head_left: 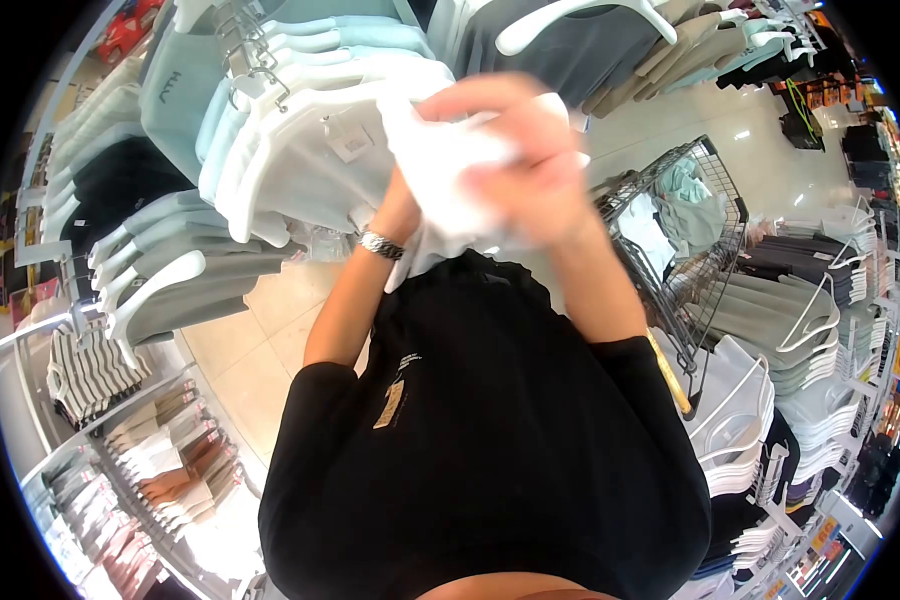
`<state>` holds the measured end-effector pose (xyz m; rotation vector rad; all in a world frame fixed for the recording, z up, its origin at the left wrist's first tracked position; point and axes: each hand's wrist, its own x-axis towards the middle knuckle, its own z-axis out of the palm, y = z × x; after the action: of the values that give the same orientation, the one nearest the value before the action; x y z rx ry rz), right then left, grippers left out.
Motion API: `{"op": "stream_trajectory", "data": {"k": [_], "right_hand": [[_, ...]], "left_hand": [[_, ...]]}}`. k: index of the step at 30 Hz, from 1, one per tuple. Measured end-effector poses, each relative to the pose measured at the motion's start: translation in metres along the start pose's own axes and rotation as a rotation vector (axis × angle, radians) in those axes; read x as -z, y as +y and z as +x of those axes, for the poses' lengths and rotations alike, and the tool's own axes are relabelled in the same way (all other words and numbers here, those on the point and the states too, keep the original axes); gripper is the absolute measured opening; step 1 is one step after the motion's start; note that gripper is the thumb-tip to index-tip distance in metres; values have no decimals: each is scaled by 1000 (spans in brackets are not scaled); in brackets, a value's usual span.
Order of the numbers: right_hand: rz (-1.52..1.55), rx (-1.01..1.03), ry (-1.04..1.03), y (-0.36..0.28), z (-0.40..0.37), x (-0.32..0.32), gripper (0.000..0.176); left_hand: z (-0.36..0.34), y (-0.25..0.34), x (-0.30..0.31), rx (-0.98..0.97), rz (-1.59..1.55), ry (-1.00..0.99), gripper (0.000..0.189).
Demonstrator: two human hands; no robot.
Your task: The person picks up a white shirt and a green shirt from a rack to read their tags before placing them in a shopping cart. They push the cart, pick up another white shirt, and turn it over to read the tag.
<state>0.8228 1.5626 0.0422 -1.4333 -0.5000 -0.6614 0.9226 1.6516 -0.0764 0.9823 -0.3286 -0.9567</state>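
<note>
A white garment [435, 180], bunched up, is in front of my chest near the hanging rack. My right hand [530, 165] is blurred by motion, its fingers curled round the upper part of the garment. My left hand [402, 205], below a metal-banded watch [381, 245], is behind the cloth, and its fingers are hidden. Just beyond, white shirts [320, 165] hang on white hangers, one with a paper tag [348, 140]. The garment's exact kind cannot be made out.
A black wire shopping cart [715, 165] with folded clothes inside stands to the right. Racks of grey-green clothes [770, 315] line the right side. Grey shirts [195, 300] hang at left, above shelves of small folded garments [185, 450]. An empty white hanger [580, 15] shows at the top.
</note>
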Motion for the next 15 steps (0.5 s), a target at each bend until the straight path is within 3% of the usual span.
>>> {"op": "stream_trajectory", "data": {"k": [1,3,5,8,11,13,15], "right_hand": [[-130,248,-212,4,14,-27,39],[-95,-199,-704,5,11,-72,29],[-503,-178,-920,21,-3,-100,28],[-666,-320,-1051,48,-31,-107,32],[-638,-442,-888,24,-42,-74,33],[-811,-269,-617,0,-51,-37,27],[-894,-435,-354,-27,-42,3,31]], "left_hand": [[-3,-3,-9,-25,25,-60,41],[-1,-7,-18,-41,77,-143,42],[2,-7,-20,-44,121,-186,42],[7,-3,-19,-40,150,-226,43],[13,1,-17,-41,162,-246,44],[12,5,-16,-47,163,-246,45],[10,11,-15,-68,167,-232,46]]}}
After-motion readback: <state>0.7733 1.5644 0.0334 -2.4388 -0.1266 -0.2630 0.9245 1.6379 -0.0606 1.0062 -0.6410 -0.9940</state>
